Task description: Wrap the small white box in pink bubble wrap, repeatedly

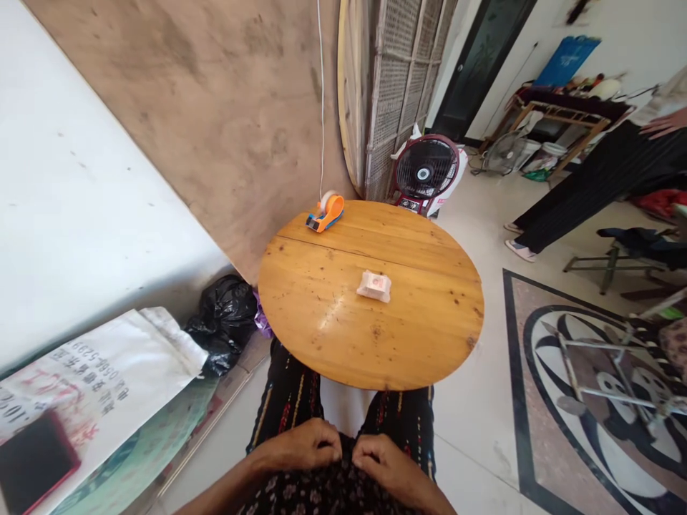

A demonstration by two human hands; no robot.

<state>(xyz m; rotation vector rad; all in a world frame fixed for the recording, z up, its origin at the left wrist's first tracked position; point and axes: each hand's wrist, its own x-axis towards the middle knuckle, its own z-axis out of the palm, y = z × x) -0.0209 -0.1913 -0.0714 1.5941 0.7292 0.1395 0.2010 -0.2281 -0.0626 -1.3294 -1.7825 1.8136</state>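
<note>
My left hand (314, 445) rests in my lap with its fingers curled in. Close beside it, my right hand (382, 460) is also loosely closed, and a small gap of dark cloth lies between the two. No object shows in either hand. Beyond them, past the near edge of the round wooden table (343, 343), a small box wrapped in translucent bubble wrap (374, 285) lies near the middle of the tabletop. An orange and blue tape dispenser (326, 212) with a roll of tape stands at the far left edge. Neither hand touches the table.
A floor fan (426, 172) stands behind the table. Black plastic bags (222, 322) and a white printed sack (107, 379) lie at the left, with a red-edged dark tablet-like object (36, 461) on the sack. A person in dark trousers (580, 182) stands at the right.
</note>
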